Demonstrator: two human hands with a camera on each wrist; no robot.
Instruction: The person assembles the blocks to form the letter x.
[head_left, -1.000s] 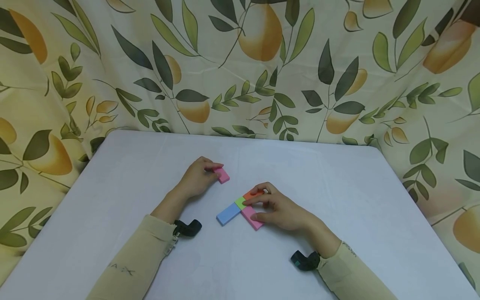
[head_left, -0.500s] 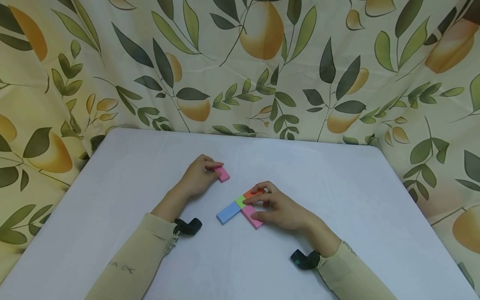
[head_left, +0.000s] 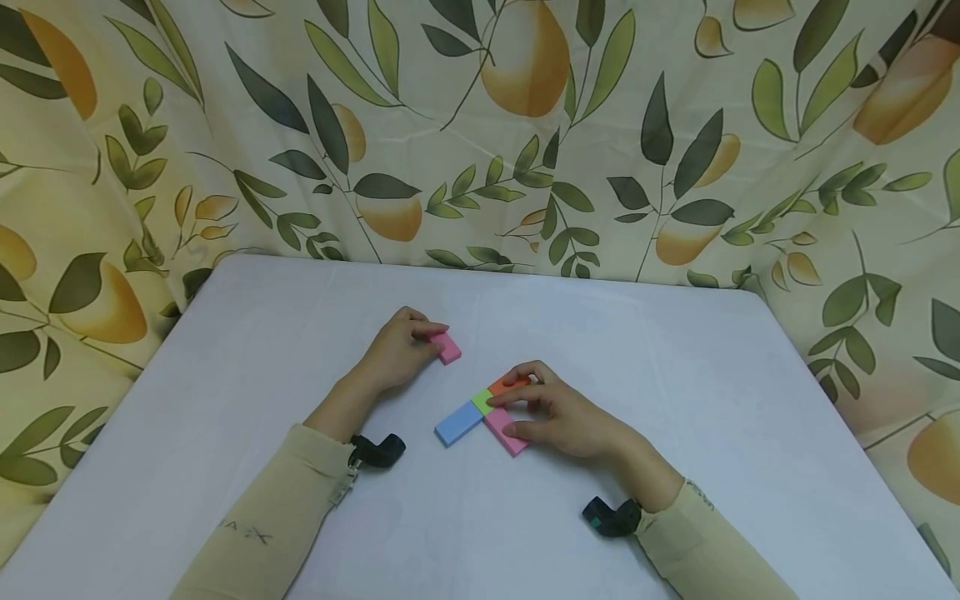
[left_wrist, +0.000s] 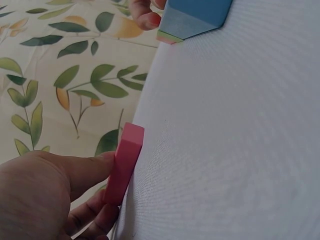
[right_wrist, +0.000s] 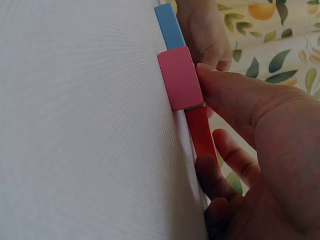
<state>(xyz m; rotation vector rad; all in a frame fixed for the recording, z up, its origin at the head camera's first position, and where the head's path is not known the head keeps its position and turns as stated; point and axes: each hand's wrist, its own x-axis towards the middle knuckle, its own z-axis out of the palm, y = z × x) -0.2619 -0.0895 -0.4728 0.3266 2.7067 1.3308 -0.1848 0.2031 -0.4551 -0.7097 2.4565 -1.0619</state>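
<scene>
In the head view, my left hand (head_left: 401, 350) pinches a small pink block (head_left: 447, 348) at the table surface. The left wrist view shows the thumb on one side of that pink block (left_wrist: 125, 165) and fingers at its lower end. To the right, a blue block (head_left: 459, 423), a green block (head_left: 482, 402) and an orange block (head_left: 508, 385) lie in a diagonal row. A second pink block (head_left: 504, 432) branches off beside the green one. My right hand (head_left: 570, 414) rests over them, thumb on the second pink block, index finger at the green, other fingers by the orange.
A white cloth covers the table (head_left: 225, 467). Behind it hangs a curtain (head_left: 465, 167) printed with fruit and leaves. Each wrist carries a black camera, the left camera (head_left: 378, 451) and the right camera (head_left: 611, 517).
</scene>
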